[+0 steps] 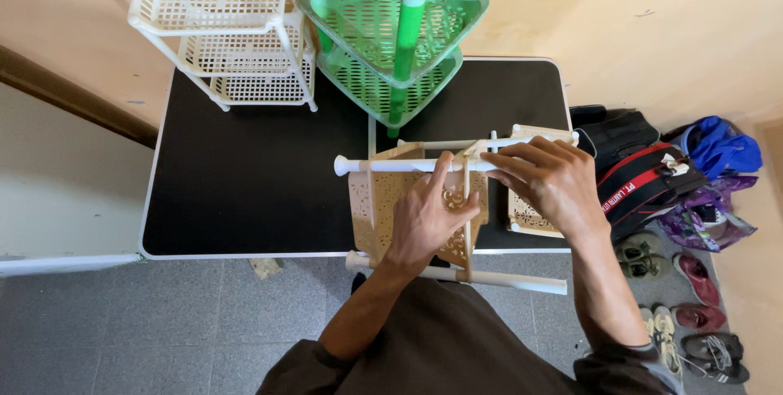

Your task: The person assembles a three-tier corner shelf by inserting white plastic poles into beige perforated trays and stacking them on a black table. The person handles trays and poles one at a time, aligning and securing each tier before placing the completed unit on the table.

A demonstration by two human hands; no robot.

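- While I look down at the black worktop (245, 183), my left hand (424, 219) lies spread flat on the beige rack (383, 199), fingers stretched out and gripping nothing; the forefinger reaches up to the white pole (391, 165).
- My right hand (550, 179) is curled over the same white pole, just right of the left hand, with its fingertips pressing on the pole where a beige tray meets it. I cannot tell whether it truly grips the pole.
- That beige rack lies on its side at the near right edge of the worktop, partly hanging over the edge toward me. A second white pole (506, 279) of the rack runs below my left wrist, off the worktop.
- Behind the beige rack, at the far edge of the worktop, a green rack (391, 44) stands upright.
- Left of the green rack, a white rack (228, 36) stands tilted.
- Right of the beige rack, down on the grey floor (163, 321), lie a black and red bag (644, 179), a blue bag (722, 146) and several shoes (693, 313).
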